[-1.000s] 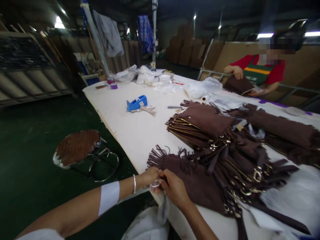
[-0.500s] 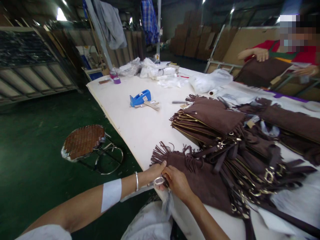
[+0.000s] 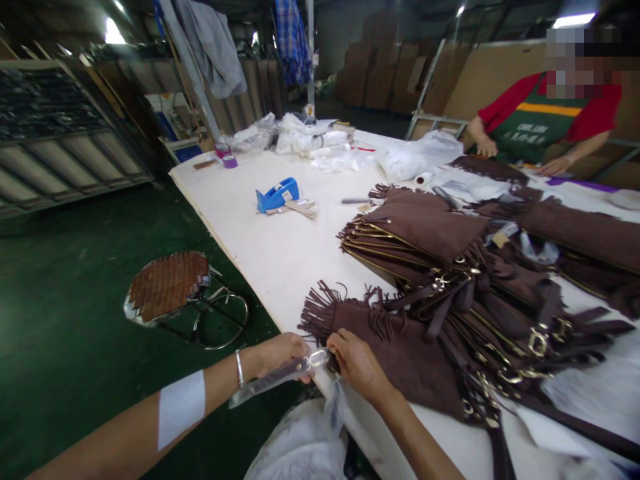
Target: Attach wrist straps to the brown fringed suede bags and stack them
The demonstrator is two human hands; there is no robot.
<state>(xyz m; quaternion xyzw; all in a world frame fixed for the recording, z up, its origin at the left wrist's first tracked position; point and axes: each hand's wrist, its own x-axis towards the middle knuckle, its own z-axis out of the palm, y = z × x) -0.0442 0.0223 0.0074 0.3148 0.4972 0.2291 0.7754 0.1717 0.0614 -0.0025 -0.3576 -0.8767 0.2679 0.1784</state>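
At the table's near edge, my left hand [image 3: 283,353] is closed around a bag strap in a clear plastic sleeve [image 3: 265,385]. The sleeve trails down to the left, below my wrist. A metal buckle [image 3: 317,359] shows between my two hands. My right hand [image 3: 357,363] has its fingers pinched on the strap just right of that buckle; the exact grip is partly hidden. Beneath and beside my right hand lies a brown fringed bag [image 3: 410,367], flat on the table, its fringe pointing left.
More brown bags [image 3: 435,227] are piled on the right. A blue tape dispenser [image 3: 278,196] stands on the white table [image 3: 240,247], with plastic bags [image 3: 310,143] behind it. A round stool [image 3: 167,287] is at left. Across the table is a co-worker [image 3: 550,127] in a green apron.
My left hand has moved slightly left and down, away from my right, exposing more of the sleeved strap and buckle. The co-worker has lowered a brown bag onto the table.
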